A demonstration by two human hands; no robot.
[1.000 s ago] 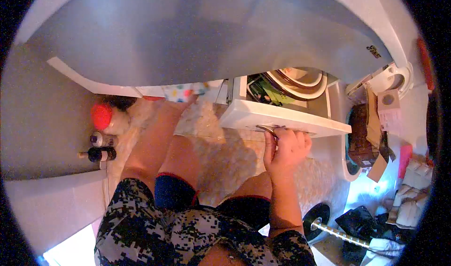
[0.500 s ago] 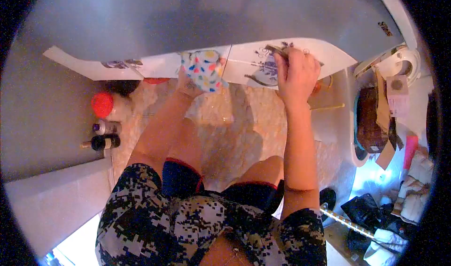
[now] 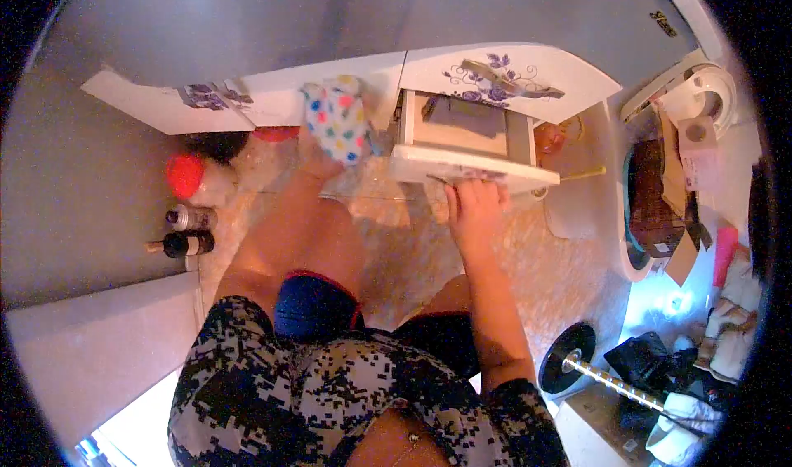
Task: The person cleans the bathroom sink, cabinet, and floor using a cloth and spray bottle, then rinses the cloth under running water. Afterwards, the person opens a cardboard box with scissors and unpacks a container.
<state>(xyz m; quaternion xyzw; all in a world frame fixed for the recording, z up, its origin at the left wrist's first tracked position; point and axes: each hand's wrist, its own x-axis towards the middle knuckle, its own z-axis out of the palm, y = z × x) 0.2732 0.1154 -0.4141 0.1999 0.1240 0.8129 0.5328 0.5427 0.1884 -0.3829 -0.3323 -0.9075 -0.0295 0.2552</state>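
My left hand (image 3: 320,163) is closed on a white cloth with coloured spots (image 3: 337,120), held against the white cabinet front; the cloth covers most of the fingers. My right hand (image 3: 477,207) has its fingers curled at the front of a lower drawer (image 3: 516,174), where part of a dark handle shows. This drawer stands pulled out, with a dark flat item (image 3: 466,114) lying at its back. Above it is a closed upper drawer (image 3: 425,67) with a purple flower print and a long handle (image 3: 513,81).
A grey top surface (image 3: 247,30) spans the far side. At left stand a red-lidded container (image 3: 183,176), a small purple-capped bottle (image 3: 194,217) and a dark bottle (image 3: 188,243). At right are a tub with boxes (image 3: 652,195), a paper roll (image 3: 700,133) and a black round base with a pole (image 3: 565,358).
My right hand has left the upper handle and moved down and toward me. The lower drawer has come open. My left hand's cloth has shifted slightly left.
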